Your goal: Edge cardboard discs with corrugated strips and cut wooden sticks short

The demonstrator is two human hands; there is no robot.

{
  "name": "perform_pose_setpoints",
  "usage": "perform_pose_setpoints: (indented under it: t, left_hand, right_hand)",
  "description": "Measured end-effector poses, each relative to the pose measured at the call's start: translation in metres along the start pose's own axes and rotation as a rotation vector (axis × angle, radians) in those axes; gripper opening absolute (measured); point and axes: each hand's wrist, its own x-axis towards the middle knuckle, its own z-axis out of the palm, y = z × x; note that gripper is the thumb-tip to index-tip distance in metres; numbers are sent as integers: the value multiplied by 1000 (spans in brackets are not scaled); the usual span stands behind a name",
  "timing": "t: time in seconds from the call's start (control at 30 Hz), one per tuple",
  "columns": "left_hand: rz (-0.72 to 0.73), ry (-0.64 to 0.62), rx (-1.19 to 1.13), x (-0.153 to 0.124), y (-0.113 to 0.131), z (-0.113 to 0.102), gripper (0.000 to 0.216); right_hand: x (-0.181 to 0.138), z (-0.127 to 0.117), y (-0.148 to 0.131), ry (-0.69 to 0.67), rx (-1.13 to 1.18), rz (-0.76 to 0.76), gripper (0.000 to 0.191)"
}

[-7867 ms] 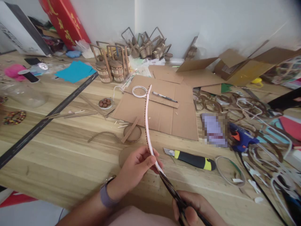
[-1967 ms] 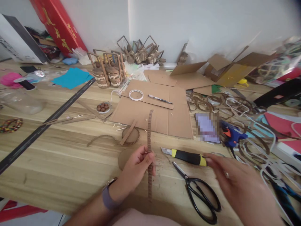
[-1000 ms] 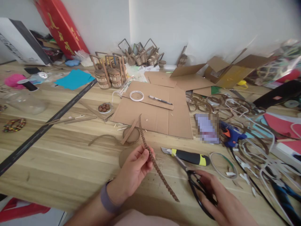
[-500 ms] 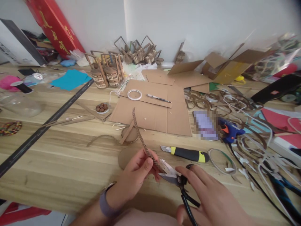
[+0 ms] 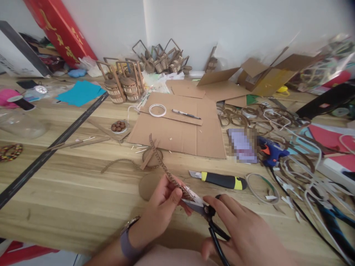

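Pinched in my left hand (image 5: 165,201) is a narrow strip of corrugated cardboard (image 5: 162,162), its free end curving up and away from me. My right hand (image 5: 244,225) grips black-handled scissors (image 5: 206,211). Their blades are parted around the near end of the strip, close to my left fingertips. Just beyond my left hand lies a brown cardboard disc (image 5: 146,187), partly covered by it. Farther off, a round cardboard piece with a corrugated edge (image 5: 158,159) has a flat strip lying across it. A utility knife (image 5: 222,180) rests beyond the scissors.
A large cardboard sheet (image 5: 188,138) bears a tape roll (image 5: 157,110) and a pen (image 5: 185,113). Small woven baskets (image 5: 133,88) stand at the back. To the right are a blue glue gun (image 5: 273,151), its cable, and tangled strips (image 5: 235,116). A dish of brown balls (image 5: 119,126) sits left.
The scissors and my right hand have shifted slightly left, with the blades closer to my left fingers. The strip's free end has tipped left and lower. The view has shifted a little.
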Motion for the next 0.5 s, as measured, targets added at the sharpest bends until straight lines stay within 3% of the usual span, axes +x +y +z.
perform_pose_setpoints:
  t: [0.5]
  left_hand:
    - [-31, -46, -70, -1, -4, 0, 33]
  right_hand:
    - [-1, 0, -4, -19, 47, 38, 36]
